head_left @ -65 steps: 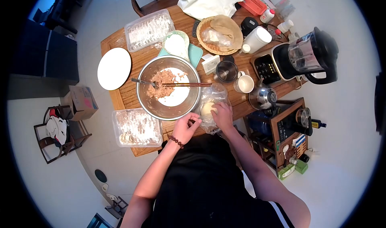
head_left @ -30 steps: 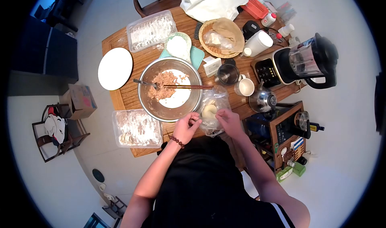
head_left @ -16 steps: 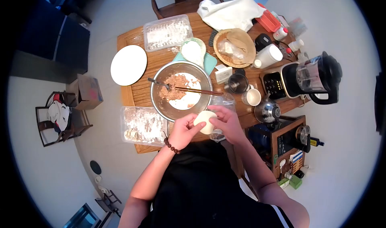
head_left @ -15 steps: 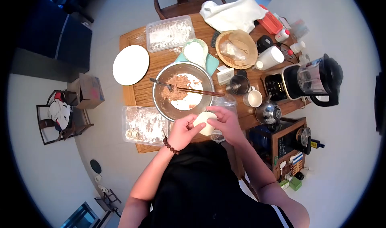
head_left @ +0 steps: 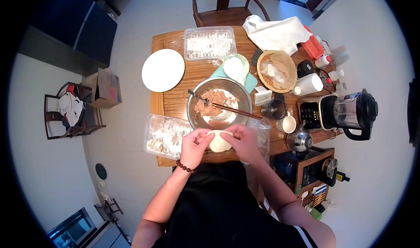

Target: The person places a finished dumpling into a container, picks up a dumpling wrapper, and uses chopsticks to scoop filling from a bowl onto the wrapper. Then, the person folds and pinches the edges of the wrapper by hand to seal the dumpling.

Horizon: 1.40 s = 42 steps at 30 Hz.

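A pale round dumpling wrapper [head_left: 220, 143] is stretched between my hands near the table's front edge. My left hand [head_left: 195, 146] pinches its left rim, thumb on top, and my right hand [head_left: 243, 142] pinches the right rim. Just beyond them sits a steel bowl [head_left: 246, 95] with minced filling [head_left: 214, 98] inside. A spoon [head_left: 199, 98] stands in the filling, and a pair of chopsticks [head_left: 240, 111] rests across the bowl's right rim. To the left of my hands lies a floured plastic tray [head_left: 168, 132], with small pale pieces at its lower left corner.
A white plate [head_left: 163, 70] and a second floured tray [head_left: 210, 43] lie farther back. Toward the right stand a basket [head_left: 288, 75], a white cup [head_left: 286, 124], a kettle [head_left: 300, 139] and a blender [head_left: 354, 112]. A clear plastic bag [head_left: 262, 136] lies beside my right hand.
The view has shifted, so the table sits lower and farther right. My hands have spread apart to opposite edges of the wrapper, which now hangs between them.
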Available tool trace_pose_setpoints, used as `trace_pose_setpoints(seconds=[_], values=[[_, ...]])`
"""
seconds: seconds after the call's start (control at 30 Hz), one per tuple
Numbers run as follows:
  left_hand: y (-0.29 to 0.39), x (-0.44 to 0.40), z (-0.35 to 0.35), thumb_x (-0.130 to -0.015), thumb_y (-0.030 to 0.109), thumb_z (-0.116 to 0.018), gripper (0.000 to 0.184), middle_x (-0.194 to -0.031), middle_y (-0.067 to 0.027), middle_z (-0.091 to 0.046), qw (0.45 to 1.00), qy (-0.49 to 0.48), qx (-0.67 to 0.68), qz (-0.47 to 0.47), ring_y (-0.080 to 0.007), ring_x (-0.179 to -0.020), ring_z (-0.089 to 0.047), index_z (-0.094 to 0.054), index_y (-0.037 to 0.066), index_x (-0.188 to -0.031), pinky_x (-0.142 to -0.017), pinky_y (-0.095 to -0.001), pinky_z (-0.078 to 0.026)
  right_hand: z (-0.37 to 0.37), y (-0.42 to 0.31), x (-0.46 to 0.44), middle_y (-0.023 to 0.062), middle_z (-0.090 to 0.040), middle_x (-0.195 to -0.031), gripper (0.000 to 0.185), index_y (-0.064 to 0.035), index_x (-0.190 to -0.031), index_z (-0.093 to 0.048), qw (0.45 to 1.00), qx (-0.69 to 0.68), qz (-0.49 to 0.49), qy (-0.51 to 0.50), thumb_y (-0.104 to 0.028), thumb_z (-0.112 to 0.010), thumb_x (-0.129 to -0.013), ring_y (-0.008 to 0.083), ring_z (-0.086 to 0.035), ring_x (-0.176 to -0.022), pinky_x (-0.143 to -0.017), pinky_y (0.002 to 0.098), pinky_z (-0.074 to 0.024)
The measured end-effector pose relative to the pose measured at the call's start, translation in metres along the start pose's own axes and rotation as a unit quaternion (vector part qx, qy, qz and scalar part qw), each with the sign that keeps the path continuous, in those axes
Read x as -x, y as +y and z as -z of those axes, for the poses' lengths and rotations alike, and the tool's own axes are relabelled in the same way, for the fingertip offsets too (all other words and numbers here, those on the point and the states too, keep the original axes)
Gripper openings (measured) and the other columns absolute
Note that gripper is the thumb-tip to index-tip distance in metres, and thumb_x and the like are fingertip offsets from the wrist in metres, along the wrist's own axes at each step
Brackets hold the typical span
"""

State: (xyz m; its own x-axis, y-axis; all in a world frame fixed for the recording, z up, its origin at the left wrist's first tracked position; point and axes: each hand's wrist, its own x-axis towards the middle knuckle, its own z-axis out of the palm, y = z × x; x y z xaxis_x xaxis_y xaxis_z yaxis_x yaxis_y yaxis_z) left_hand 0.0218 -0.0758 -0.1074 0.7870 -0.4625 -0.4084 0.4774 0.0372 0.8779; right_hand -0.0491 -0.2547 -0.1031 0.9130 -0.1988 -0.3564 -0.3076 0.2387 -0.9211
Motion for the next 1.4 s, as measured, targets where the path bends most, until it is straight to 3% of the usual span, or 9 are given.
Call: trace_pose_setpoints(seconds=[0.17, 0.27, 0.5, 0.93, 1.13, 1.2, 1.27, 1.33, 1.4], values=[[-0.009, -0.009, 0.016, -0.097, 0.007, -0.072, 0.019, -0.097, -0.0048, -0.076, 0.99, -0.064, 0.115, 0.045, -0.0071, -0.087, -0.069, -0.069, -0.003, -0.114, -0.072, -0.0205, -0.055, -0.011, -0.009, -0.009, 0.0087, -0.074, -0.092, 0.009, 0.0042, -0.1, -0.068, 0.998, -0.02, 0.019, 0.064, 0.0, -0.073, -0.093, 0.0086, -0.069, -0.082, -0.072, 0.0226, -0.0556], [-0.011, -0.018, 0.023, -0.096, 0.007, -0.073, 0.02, -0.099, -0.0042, -0.075, 0.998, 0.013, 0.056, 0.007, -0.0042, -0.083, -0.067, -0.07, -0.001, -0.114, -0.07, -0.0187, -0.05, -0.014, -0.004, -0.009, 0.0086, -0.074, -0.093, 0.01, 0.0045, -0.101, -0.069, 0.998, 0.002, -0.002, 0.069, 0.001, -0.073, -0.093, 0.0091, -0.07, -0.083, -0.074, 0.0228, -0.0564], [-0.016, -0.023, 0.022, -0.097, 0.007, -0.072, 0.02, -0.099, -0.005, -0.076, 0.995, -0.083, 0.051, 0.013, -0.0067, -0.086, -0.07, -0.07, -0.003, -0.114, -0.071, -0.0193, -0.054, -0.014, -0.004, -0.014, 0.0088, -0.076, -0.093, 0.016, 0.0058, -0.106, -0.072, 0.998, 0.036, 0.001, 0.047, -0.004, -0.075, -0.093, 0.0085, -0.07, -0.081, -0.072, 0.0223, -0.0563], [-0.027, -0.022, 0.025, -0.1, 0.005, -0.067, 0.016, -0.098, -0.0099, -0.075, 1.0, -0.023, 0.009, 0.016, -0.012, -0.085, -0.072, -0.067, -0.005, -0.113, -0.074, -0.0271, -0.061, 0.0, -0.012, -0.013, 0.0072, -0.076, -0.09, 0.014, 0.0045, -0.104, -0.072, 0.996, 0.07, 0.003, 0.05, -0.004, -0.074, -0.094, 0.0076, -0.07, -0.078, -0.068, 0.022, -0.0547], [-0.029, -0.032, 0.018, -0.112, 0.042, -0.041, 0.052, -0.112, -0.0143, -0.072, 0.954, -0.089, 0.256, 0.126, -0.018, -0.097, -0.071, -0.061, -0.004, -0.125, -0.085, -0.0297, -0.059, -0.034, -0.047, 0.001, 0.0067, -0.075, -0.096, 0.016, 0.0053, -0.108, -0.071, 0.998, 0.014, 0.049, -0.036, 0.001, -0.074, -0.092, 0.0091, -0.07, -0.084, -0.073, 0.0229, -0.0558], [-0.015, -0.029, 0.009, -0.106, 0.063, -0.026, 0.079, -0.125, -0.0195, -0.067, 0.904, -0.146, 0.365, 0.167, -0.0284, -0.114, -0.065, -0.053, -0.005, -0.137, -0.102, -0.0385, -0.05, -0.041, -0.051, 0.0, 0.0083, -0.075, -0.104, 0.016, 0.0046, -0.107, -0.072, 0.993, -0.027, 0.062, -0.092, 0.002, -0.074, -0.091, 0.0116, -0.07, -0.096, -0.083, 0.0245, -0.0566], [-0.014, -0.028, 0.008, -0.099, 0.079, -0.016, 0.102, -0.142, -0.0242, -0.058, 0.854, -0.18, 0.454, 0.181, -0.0353, -0.13, -0.057, -0.045, -0.005, -0.148, -0.115, -0.0457, -0.04, -0.042, -0.04, -0.01, 0.009, -0.074, -0.1, 0.016, 0.0026, -0.106, -0.072, 0.995, 0.063, 0.052, -0.059, -0.001, -0.076, -0.09, 0.0132, -0.071, -0.088, -0.078, 0.0264, -0.0566], [-0.003, -0.026, 0.008, -0.099, 0.079, -0.017, 0.101, -0.146, -0.024, -0.054, 0.858, -0.157, 0.455, 0.179, -0.0356, -0.132, -0.055, -0.045, -0.005, -0.148, -0.116, -0.0466, -0.039, -0.04, -0.027, -0.017, 0.0097, -0.074, -0.096, 0.017, 0.0006, -0.105, -0.072, 0.987, 0.153, 0.039, -0.025, -0.005, -0.077, -0.089, 0.0147, -0.072, -0.08, -0.073, 0.0282, -0.0566], [-0.011, -0.031, 0.019, -0.1, 0.077, -0.019, 0.098, -0.152, -0.0252, -0.047, 0.883, -0.137, 0.419, 0.159, -0.0383, -0.138, -0.049, -0.043, -0.005, -0.148, -0.12, -0.0499, -0.036, -0.037, -0.018, -0.023, 0.0116, -0.073, -0.099, 0.016, -0.0031, -0.103, -0.074, 0.954, 0.252, 0.163, 0.03, -0.008, -0.077, -0.088, 0.0187, -0.072, -0.084, -0.075, 0.0291, -0.0563]])
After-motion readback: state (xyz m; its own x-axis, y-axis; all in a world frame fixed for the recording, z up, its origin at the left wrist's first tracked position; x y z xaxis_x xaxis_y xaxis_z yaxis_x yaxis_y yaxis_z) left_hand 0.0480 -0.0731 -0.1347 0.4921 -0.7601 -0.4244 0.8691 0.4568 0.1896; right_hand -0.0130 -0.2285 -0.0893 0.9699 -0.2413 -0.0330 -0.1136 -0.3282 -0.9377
